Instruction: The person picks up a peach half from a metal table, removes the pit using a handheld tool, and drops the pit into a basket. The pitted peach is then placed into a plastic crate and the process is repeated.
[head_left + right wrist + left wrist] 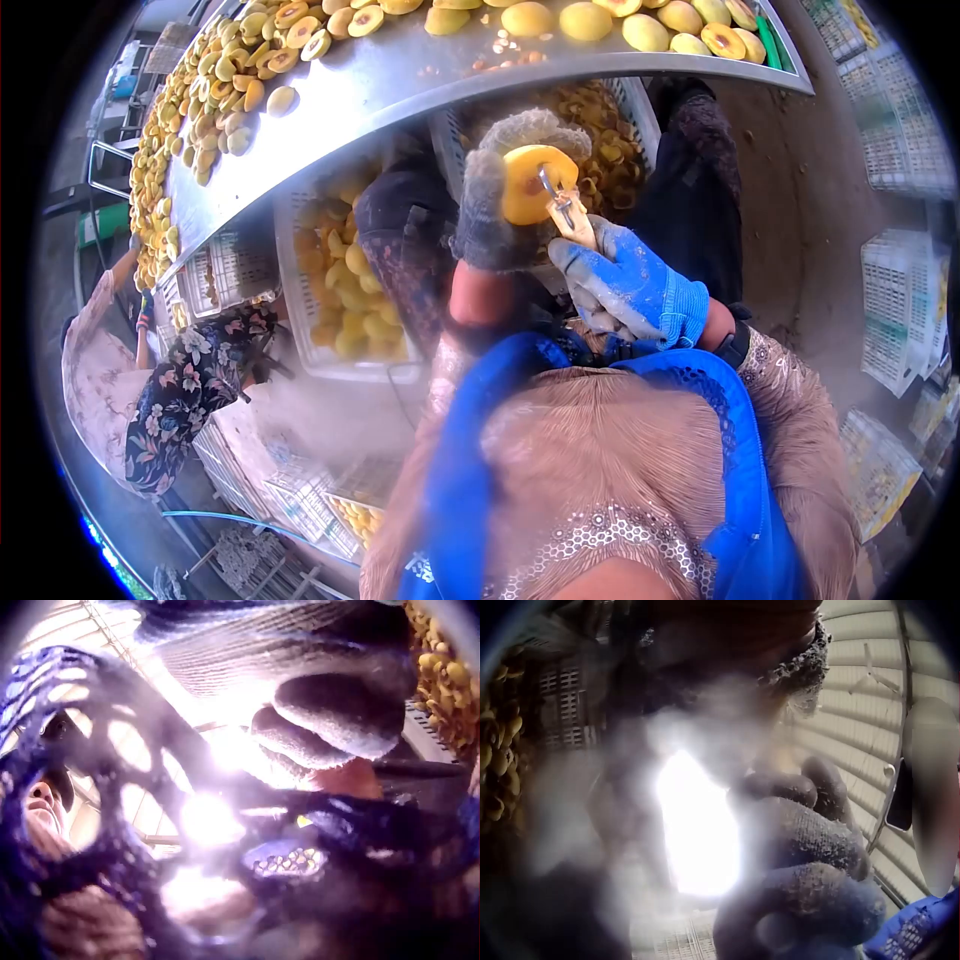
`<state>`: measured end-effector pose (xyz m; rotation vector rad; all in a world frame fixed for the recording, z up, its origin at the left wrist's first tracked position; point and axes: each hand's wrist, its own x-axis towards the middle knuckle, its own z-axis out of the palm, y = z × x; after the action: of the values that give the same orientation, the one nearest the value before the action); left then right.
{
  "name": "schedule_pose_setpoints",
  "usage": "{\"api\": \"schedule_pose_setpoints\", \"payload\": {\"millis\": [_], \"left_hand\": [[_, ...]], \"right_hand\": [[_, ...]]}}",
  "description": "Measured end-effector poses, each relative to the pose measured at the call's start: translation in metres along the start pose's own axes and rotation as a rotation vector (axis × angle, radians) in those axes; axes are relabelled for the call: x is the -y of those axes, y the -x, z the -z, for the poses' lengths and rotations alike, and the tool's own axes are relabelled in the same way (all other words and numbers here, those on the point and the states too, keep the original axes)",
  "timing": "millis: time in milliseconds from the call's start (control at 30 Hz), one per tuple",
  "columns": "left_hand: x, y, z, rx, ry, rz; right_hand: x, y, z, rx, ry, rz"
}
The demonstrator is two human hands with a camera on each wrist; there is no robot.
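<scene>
In the head view my left hand [482,210], in a worn grey glove, holds a yellow peach half [522,190] with its cut face up. My right hand [630,285], in a blue glove with a pale palm, grips a small pitting knife [574,220] by its light handle. The knife's metal tip lies over the middle of the cut face. Curled glove fingers [810,840] of the left hand show in the left wrist view, where glare hides the fruit. In the right wrist view, curled glove fingers [337,716] appear, and the knife is hidden.
A metal table [300,125] bearing many peach halves [225,85] curves across the front. Below it stand a crate of peach pieces [615,150] between the legs and another crate [290,270] to the left. Another person [110,400] works at far left. Stacked crates [895,300] stand right.
</scene>
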<state>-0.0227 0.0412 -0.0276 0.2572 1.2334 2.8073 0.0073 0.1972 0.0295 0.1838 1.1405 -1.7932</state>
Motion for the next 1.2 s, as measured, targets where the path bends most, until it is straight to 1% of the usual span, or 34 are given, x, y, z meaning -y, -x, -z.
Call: {"api": "schedule_pose_setpoints", "payload": {"millis": [33, 67, 100, 133, 233, 333, 433, 500, 567, 700, 767, 867, 933, 1000, 1067, 1133, 1200], "left_hand": [[0.001, -0.004, 0.004, -0.060, -0.253, -0.041], [0.006, -0.006, 0.002, -0.095, -0.164, -0.056], [0.009, -0.008, -0.001, -0.129, -0.074, -0.073], [0.011, -0.007, -0.003, -0.182, -0.123, -0.117], [0.012, -0.007, -0.009, -0.209, -0.286, -0.195], [0.018, -0.006, -0.004, -0.255, -0.456, -0.261], [0.020, -0.006, -0.002, -0.243, -0.511, -0.314], [0.018, -0.003, -0.011, -0.246, -0.368, -0.293], [0.015, -0.003, -0.018, -0.239, -0.309, -0.279], [0.012, -0.007, -0.018, -0.190, -0.321, -0.279], [0.014, -0.010, -0.006, -0.159, -0.487, -0.323], [0.005, -0.008, -0.023, -0.200, -0.341, 0.011], [0.007, -0.012, -0.021, -0.203, -0.285, 0.089], [0.011, -0.018, -0.019, -0.138, -0.143, 0.125], [0.014, -0.024, -0.019, -0.006, 0.094, 0.111], [0.009, -0.028, -0.034, -0.080, 0.203, 0.131], [0.015, -0.031, -0.031, -0.029, 0.178, 0.084]], "right_hand": [[0.003, -0.002, -0.003, -0.030, 0.017, 0.018], [0.004, -0.005, -0.006, -0.060, 0.035, 0.037], [0.001, -0.010, -0.007, -0.098, 0.074, 0.098], [-0.005, -0.016, -0.007, -0.136, 0.114, 0.160], [-0.006, -0.021, -0.007, -0.183, 0.113, 0.204], [-0.003, -0.018, -0.011, -0.215, 0.116, 0.181], [-0.005, -0.019, -0.011, -0.196, 0.109, 0.225], [-0.009, -0.019, -0.010, -0.190, 0.096, 0.227], [-0.008, -0.019, -0.010, -0.177, 0.059, 0.217], [0.003, -0.014, -0.008, -0.118, -0.035, 0.129], [0.009, -0.012, -0.004, -0.081, -0.085, 0.076], [0.011, -0.011, 0.010, -0.034, -0.106, -0.017], [0.011, -0.010, 0.019, -0.021, -0.092, -0.069], [0.013, -0.009, 0.025, -0.024, -0.070, -0.101], [0.024, -0.006, 0.028, -0.026, -0.063, -0.128], [0.031, 0.001, 0.032, -0.033, -0.081, -0.114], [0.029, 0.005, 0.034, -0.035, -0.126, -0.060]]}}
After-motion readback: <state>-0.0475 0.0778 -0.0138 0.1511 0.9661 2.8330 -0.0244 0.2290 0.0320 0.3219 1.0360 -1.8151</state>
